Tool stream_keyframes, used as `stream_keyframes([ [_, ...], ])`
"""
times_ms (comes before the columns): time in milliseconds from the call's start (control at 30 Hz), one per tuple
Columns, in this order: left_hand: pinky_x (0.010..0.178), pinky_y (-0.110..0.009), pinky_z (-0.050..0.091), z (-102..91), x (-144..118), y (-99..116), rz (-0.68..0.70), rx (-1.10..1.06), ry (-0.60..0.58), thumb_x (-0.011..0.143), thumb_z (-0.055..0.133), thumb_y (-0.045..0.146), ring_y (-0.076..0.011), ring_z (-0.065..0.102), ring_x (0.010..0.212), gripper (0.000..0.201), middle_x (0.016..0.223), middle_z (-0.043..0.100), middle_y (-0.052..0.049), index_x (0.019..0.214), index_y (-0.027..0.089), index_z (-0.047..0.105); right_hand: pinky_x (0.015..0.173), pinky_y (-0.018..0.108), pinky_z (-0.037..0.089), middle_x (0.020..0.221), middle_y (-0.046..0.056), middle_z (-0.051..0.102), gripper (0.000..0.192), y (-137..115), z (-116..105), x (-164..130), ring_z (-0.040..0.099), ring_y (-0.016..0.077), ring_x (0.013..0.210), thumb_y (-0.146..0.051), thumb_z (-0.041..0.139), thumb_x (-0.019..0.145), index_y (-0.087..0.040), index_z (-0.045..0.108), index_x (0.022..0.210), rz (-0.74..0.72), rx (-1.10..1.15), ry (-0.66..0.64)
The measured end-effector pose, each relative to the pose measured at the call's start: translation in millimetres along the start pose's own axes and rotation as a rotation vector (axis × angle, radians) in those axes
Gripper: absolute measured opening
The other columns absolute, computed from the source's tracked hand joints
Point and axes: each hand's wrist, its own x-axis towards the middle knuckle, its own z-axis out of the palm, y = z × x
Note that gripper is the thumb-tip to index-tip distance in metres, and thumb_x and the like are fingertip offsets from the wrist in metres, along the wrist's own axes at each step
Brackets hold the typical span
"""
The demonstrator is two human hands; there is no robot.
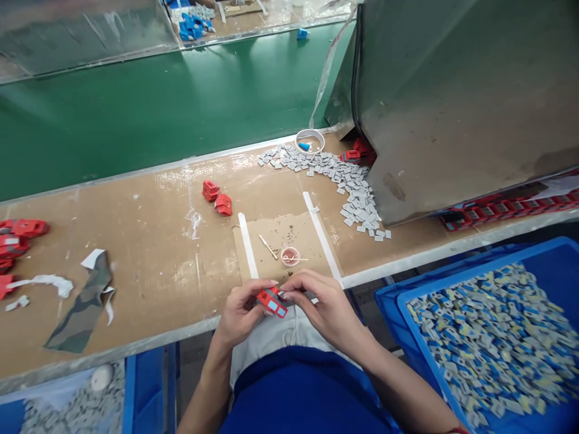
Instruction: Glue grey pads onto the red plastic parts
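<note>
My left hand [242, 310] grips a small red plastic part [274, 302] with pale blue, window-like patches, which looks like a toy vehicle body. It is held just off the table's front edge, above my lap. My right hand [319, 301] touches the part's right end with thumb and fingers pinched together; whatever is between those fingertips is too small to make out. Just beyond my hands, a little cup [290, 256] of reddish content has a thin stick across it. A white stick [268, 246] with a dark tip lies left of the cup on a taped cardboard sheet [253, 226].
Many flat grey pieces [357, 193] spread at the back right, beside a tape roll [310, 141]. Two red parts [217, 198] stand mid-table; more red parts [22, 228] and camouflage cloth [84, 307] lie left. A metal housing [452, 108] overhangs the right. A blue bin [407, 307] holds small pieces.
</note>
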Motion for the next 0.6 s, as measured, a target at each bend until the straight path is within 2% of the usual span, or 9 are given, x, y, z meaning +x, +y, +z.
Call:
stream_keyframes([
  [133,0.069,-0.022,0.058,-0.6,-1.2,-2.4,-0.016,-0.010,0.003,0.085,0.078,0.037,-0.0171,0.074,0.075,0.032,0.091,0.079,-0.008,0.111,0.019,0.076,0.065,0.023,0.052,0.082,0.002,0.069,0.013,-1.3,-0.4,0.1,0.066,0.0145,0.073,-0.016,0.060,0.098,-0.020,0.069,0.089,0.007,-0.033,-0.033],
  [400,0.071,-0.021,0.060,2.3,-1.9,-6.1,0.030,-0.060,0.037,0.084,0.079,0.027,-0.0165,0.076,0.077,0.027,0.093,0.081,-0.008,0.110,0.019,0.076,0.066,0.023,0.050,0.078,0.002,0.067,0.012,5.4,11.3,-4.1,0.063,0.0141,0.071,-0.014,0.061,0.096,-0.019,0.067,0.086,0.061,0.041,0.057],
  [600,0.072,-0.018,0.061,2.4,-0.8,-5.4,0.045,-0.055,0.030,0.083,0.080,0.021,-0.0149,0.077,0.077,0.026,0.094,0.081,-0.006,0.109,0.021,0.076,0.060,0.022,0.043,0.076,0.001,0.055,0.019,1.8,11.5,-7.1,0.057,0.0126,0.065,-0.015,0.056,0.099,-0.017,0.061,0.081,0.008,-0.096,0.049],
])
